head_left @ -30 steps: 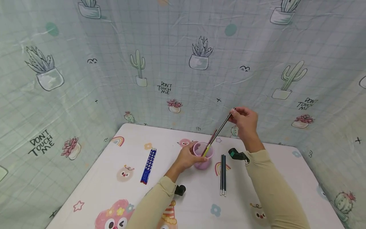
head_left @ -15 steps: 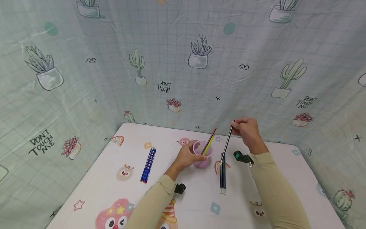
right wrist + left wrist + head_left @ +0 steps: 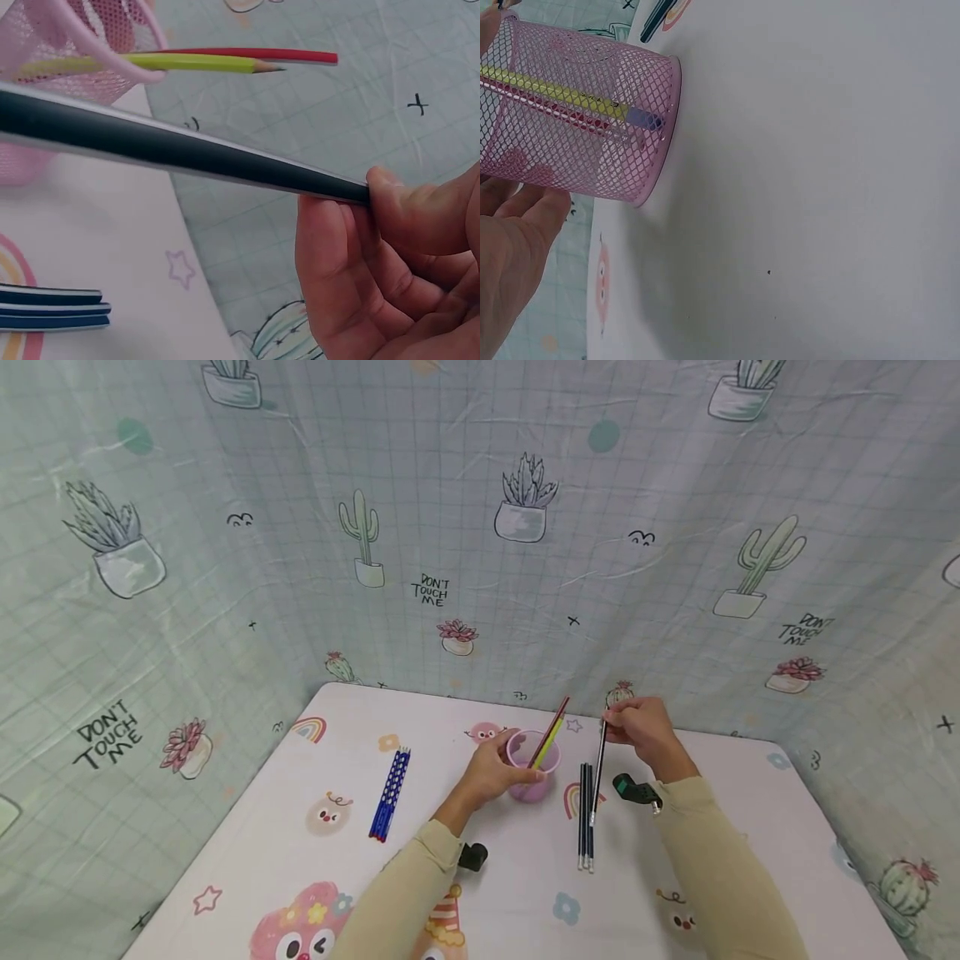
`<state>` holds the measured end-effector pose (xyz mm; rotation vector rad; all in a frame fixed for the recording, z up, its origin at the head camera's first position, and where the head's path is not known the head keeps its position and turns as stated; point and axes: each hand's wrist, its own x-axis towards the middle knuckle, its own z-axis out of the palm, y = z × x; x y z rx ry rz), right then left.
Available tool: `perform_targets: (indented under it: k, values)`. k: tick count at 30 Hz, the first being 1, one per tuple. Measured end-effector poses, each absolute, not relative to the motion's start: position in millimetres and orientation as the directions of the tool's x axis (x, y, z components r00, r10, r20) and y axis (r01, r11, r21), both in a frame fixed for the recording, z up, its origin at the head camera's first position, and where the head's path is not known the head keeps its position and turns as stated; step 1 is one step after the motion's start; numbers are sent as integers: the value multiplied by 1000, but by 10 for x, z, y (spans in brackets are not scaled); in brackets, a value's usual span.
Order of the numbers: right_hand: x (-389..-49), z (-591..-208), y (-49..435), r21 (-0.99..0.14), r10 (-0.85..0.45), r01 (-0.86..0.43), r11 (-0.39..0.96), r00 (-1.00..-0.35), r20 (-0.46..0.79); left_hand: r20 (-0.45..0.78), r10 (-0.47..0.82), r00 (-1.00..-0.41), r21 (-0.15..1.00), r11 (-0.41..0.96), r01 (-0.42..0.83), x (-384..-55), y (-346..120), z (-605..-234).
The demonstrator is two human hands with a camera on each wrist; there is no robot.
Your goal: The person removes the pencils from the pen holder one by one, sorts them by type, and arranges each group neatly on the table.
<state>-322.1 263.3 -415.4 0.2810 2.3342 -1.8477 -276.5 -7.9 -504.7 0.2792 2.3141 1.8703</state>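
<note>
My left hand [image 3: 489,770] grips a pink mesh pencil cup [image 3: 577,112], which stands near the table's far side. A yellow pencil [image 3: 195,61] and a red pencil [image 3: 319,55] lean inside it, the yellow one point up. My right hand [image 3: 643,735] pinches the top end of a dark pencil with pale stripes [image 3: 187,150]. That pencil slants down, its lower end over or beside a row of several dark pencils [image 3: 585,818]; whether it touches them I cannot tell. In the right wrist view thumb and fingertips meet at the pencil's end.
Several blue dotted pencils [image 3: 390,793] lie side by side on the left of the white printed table [image 3: 510,893]. A cactus-print curtain [image 3: 465,527] rises behind the table and along both sides. Black wrist cameras [image 3: 633,789] stick out from the sleeves.
My right hand has drawn the dark striped pencil out of the cup, then lowered it rightward to the row of dark pencils. The left hand and cup have barely moved.
</note>
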Motion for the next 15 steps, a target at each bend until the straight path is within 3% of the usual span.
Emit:
perform_targets:
  k: [15]
  values:
    - [-3199, -4384, 2645, -946, 5, 219, 238, -975, -224, -21, 234, -972, 971, 236, 35, -2771, -89, -5050]
